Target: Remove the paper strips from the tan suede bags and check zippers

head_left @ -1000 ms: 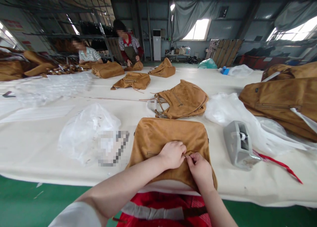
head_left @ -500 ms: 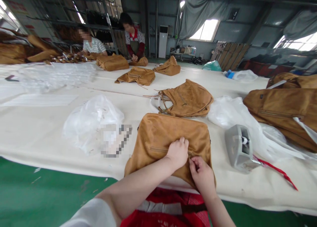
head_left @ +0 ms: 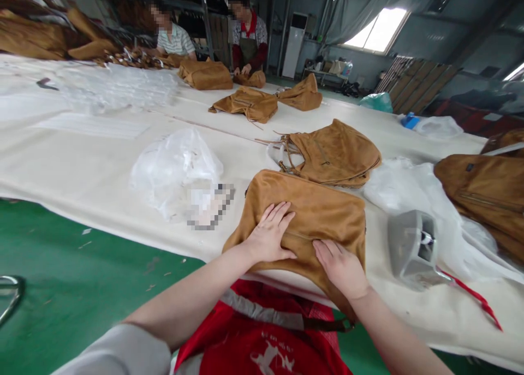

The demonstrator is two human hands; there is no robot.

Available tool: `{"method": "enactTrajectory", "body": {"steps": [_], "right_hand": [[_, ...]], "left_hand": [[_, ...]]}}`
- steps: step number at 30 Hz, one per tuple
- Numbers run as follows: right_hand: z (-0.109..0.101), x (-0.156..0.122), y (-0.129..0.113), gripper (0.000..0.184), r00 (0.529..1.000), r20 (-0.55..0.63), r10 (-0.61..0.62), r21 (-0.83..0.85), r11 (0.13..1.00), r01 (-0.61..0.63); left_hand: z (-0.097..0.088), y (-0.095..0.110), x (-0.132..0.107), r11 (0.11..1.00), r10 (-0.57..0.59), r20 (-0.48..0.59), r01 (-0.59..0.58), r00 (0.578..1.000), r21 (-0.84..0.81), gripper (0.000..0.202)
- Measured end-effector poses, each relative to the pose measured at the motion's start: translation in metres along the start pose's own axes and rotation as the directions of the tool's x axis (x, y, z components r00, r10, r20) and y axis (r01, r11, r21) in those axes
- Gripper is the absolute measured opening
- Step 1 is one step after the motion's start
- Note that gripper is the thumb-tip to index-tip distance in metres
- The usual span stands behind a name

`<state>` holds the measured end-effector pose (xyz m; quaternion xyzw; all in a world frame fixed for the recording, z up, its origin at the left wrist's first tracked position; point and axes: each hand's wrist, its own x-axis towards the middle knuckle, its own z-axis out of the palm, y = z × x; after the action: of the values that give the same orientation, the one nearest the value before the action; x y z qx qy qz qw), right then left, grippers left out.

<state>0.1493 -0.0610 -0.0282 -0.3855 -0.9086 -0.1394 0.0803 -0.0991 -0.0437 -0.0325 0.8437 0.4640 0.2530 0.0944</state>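
Hands both rest on the front of the tan bag (head_left: 315, 200): left hand (head_left: 268, 238) palm down, fingers spread, grasping nothing; right hand (head_left: 339, 266) with fingers extended, tips beside the zip (head_left: 301, 235), no grip visible. Bag lies flat at the near edge of the cream table (head_left: 82, 170), lower right corner overhanging. Step judged to be flattening the surface around the zip. Probably best: steady with the left palm, stroke outward from the zip with light, even pressure, pads rather than nails, since the soft material likely creases and marks easily; draw the overhanging corner back for support. Another tan bag (head_left: 338, 154) lies just behind; grey dispenser (head_left: 411, 249) to the right, clear plastic bag (head_left: 176, 167) to the left
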Motion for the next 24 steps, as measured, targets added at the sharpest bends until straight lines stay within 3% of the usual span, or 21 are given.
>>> {"method": "enactTrajectory", "body": {"steps": [5,9,17,21,24], "right_hand": [[-0.012,0.014,0.013,0.025,0.980,0.164,-0.117,-0.024,0.992,0.122],[-0.018,0.018,0.024,0.021,0.964,0.202,-0.175,-0.011,0.983,0.181],[-0.021,-0.005,0.054,0.019,0.932,0.207,-0.296,-0.114,0.939,0.323],[-0.020,-0.013,0.053,0.021,0.972,0.119,-0.204,-0.024,0.978,0.209],[-0.021,-0.029,0.046,0.025,0.999,-0.039,-0.014,0.046,0.999,0.015]], "left_hand": [[0.002,-0.003,0.003,0.999,0.013,0.006,-0.012,1.000,-0.046,0.111],[0.003,-0.007,0.002,0.997,0.025,0.001,-0.025,1.000,-0.069,0.111],[0.004,-0.013,0.006,0.997,0.040,0.024,-0.038,0.999,-0.069,0.107],[-0.013,-0.009,-0.001,0.988,0.016,0.025,-0.012,1.000,-0.157,0.102],[-0.038,-0.015,-0.023,0.946,-0.096,-0.099,0.059,0.990,-0.320,0.071]]}}
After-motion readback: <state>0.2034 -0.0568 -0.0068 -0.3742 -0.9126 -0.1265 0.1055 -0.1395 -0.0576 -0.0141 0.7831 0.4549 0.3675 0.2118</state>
